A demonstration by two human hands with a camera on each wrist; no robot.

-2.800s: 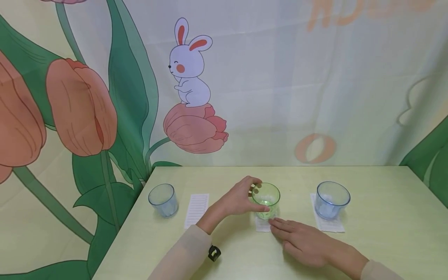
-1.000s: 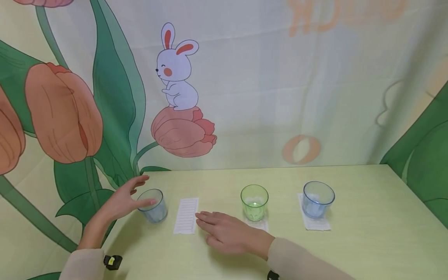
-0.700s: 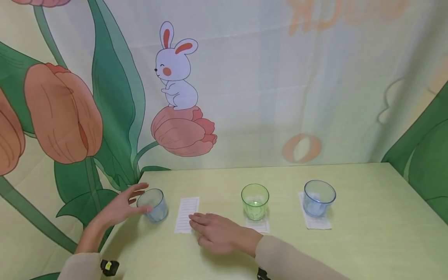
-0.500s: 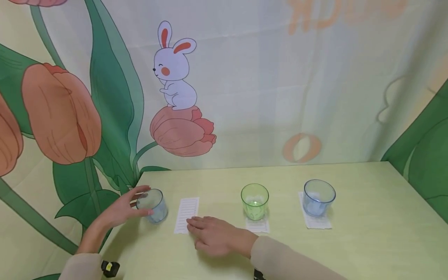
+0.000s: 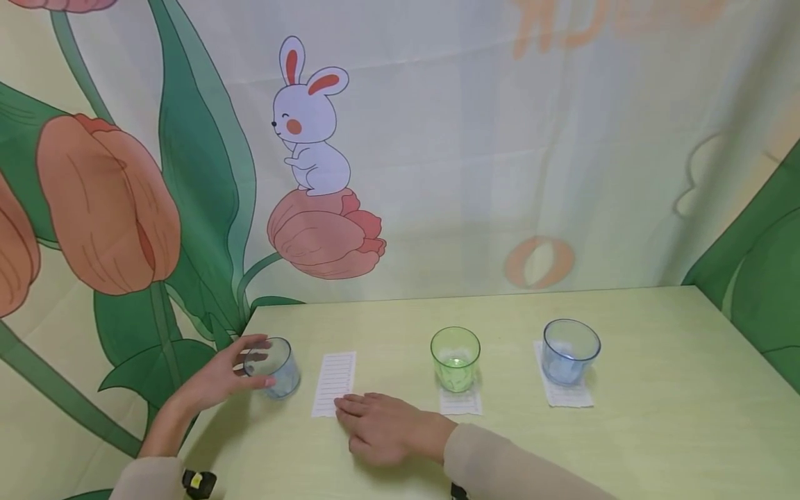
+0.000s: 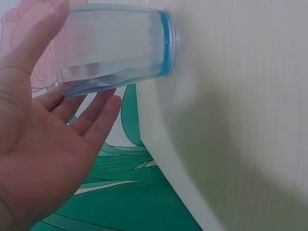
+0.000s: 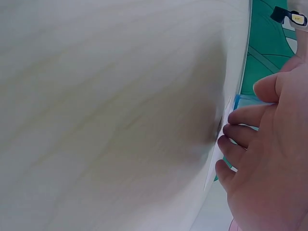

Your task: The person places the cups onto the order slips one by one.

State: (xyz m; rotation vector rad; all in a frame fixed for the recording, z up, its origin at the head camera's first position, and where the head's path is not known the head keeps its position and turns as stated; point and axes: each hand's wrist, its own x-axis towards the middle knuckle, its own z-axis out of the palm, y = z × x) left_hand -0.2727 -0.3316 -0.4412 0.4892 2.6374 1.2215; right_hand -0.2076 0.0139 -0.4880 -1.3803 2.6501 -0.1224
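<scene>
A clear blue-tinted drinking glass (image 5: 279, 371) stands at the table's left side. My left hand (image 5: 215, 375) holds it from the left, thumb across the near side and fingers round the far side. In the left wrist view the thumb lies along the glass (image 6: 115, 48) near its rim, and the fingers show beyond it. To its right lies a narrow strip of lined paper (image 5: 335, 378). My right hand (image 5: 384, 427) rests palm down, its fairly straight fingertips on the strip's near right corner. The right wrist view shows those fingers (image 7: 245, 134) close over the table.
A green glass (image 5: 455, 361) stands on the far part of a second paper strip (image 5: 461, 403). Further right, another blue glass (image 5: 570, 354) stands on a third strip (image 5: 570, 397). Behind the table (image 5: 675, 361) hangs a printed cloth (image 5: 437, 160) with tulips and a rabbit.
My left hand has left the green glass, moved left and closed round the left blue glass. My right hand has moved left from the green glass's paper to the left strip.
</scene>
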